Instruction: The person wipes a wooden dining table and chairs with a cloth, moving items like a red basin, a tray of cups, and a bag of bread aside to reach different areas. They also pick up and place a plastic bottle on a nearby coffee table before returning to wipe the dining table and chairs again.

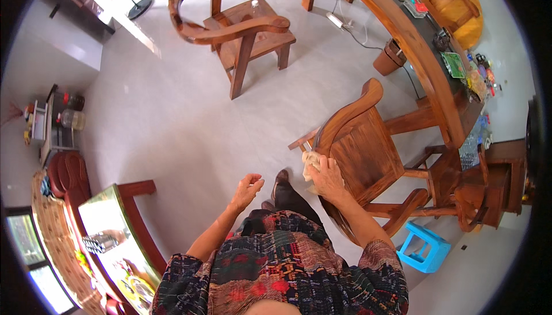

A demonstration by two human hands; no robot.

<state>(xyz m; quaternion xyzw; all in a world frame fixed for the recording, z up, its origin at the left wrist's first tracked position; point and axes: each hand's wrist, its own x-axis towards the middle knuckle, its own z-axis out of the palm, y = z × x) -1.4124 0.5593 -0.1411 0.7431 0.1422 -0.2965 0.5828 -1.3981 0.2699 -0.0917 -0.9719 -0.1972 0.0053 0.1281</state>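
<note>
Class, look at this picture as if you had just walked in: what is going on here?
A person stands over a wooden armchair and presses a pale cloth against the edge of its seat with the right hand. The left hand hangs free in the air, loosely curled and holding nothing. A second wooden armchair stands farther off on the grey floor, and a small blue plastic stool sits beside the nearer chair.

A pale, crumpled cloth (311, 164) lies bunched against the front edge of a wooden chair (362, 148), right of the frame's centre. The chair is reddish-brown, with a curved armrest rail and a flat slatted seat, standing upright on the grey floor.
</note>
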